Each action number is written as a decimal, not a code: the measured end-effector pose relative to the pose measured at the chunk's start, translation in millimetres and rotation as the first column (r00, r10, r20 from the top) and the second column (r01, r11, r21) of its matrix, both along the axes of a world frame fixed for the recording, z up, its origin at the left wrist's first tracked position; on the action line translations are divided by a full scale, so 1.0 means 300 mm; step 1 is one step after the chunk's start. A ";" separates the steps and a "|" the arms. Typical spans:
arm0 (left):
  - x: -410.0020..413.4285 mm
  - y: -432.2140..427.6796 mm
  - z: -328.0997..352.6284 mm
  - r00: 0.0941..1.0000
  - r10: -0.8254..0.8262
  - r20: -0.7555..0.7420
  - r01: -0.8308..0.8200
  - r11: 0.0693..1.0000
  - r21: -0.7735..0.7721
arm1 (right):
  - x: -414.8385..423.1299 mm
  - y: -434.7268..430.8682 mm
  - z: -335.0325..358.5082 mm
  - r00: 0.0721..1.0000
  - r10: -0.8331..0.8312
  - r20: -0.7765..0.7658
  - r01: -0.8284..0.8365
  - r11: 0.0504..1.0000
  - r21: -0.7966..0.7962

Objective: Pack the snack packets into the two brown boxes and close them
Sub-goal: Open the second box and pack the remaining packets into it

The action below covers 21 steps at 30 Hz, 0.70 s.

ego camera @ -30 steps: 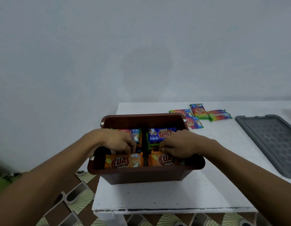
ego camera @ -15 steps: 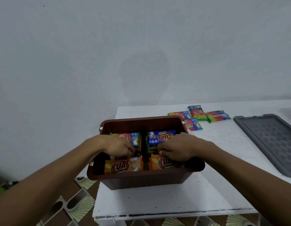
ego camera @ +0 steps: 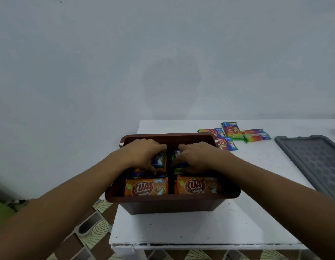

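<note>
A brown box (ego camera: 172,203) stands at the left end of the white table (ego camera: 200,228), open on top. Two orange snack packets (ego camera: 146,187) (ego camera: 198,185) lie side by side at its near wall. Both hands are inside, over the far half. My left hand (ego camera: 144,155) grips a blue packet (ego camera: 160,160) between thumb and fingers. My right hand (ego camera: 195,156) presses on the blue and green packets (ego camera: 178,166) beside it; whether it grips them is hidden. Several rainbow-coloured packets (ego camera: 232,133) lie loose on the table behind the box to the right.
A grey lid (ego camera: 316,162) lies flat on the table's right side. The box overhangs the table's left edge slightly. A plain wall rises behind. Patterned floor tiles (ego camera: 91,228) show below left, and something green (ego camera: 1,212) sits at the far left.
Both hands have moved from the near orange packets to the far packets in the box. The orange packets now lie uncovered. The view has tilted down a little.
</note>
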<state>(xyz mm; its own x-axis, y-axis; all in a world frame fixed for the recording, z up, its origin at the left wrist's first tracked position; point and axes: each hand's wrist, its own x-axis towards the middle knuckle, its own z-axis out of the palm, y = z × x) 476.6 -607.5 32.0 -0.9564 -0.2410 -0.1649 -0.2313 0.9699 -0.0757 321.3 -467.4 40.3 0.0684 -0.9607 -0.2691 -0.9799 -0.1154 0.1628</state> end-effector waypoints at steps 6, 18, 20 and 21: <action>0.002 0.003 -0.021 1.000 -0.026 -0.011 0.025 0.996 -0.090 | 0.022 -0.038 -0.006 0.995 -0.026 -0.098 0.026 1.000 0.001; 0.003 0.013 -0.030 0.977 -0.186 0.107 0.202 0.966 -0.159 | -0.019 -0.013 -0.013 0.995 -0.070 -0.070 0.077 0.992 0.100; 0.004 0.013 -0.033 0.969 -0.228 0.091 0.242 0.952 -0.189 | -0.019 -0.009 -0.011 0.996 -0.086 -0.038 0.089 0.990 0.110; 0.006 0.012 -0.037 0.967 -0.241 0.087 0.254 0.946 -0.200 | -0.021 -0.010 -0.008 0.996 -0.092 -0.011 0.092 0.989 0.116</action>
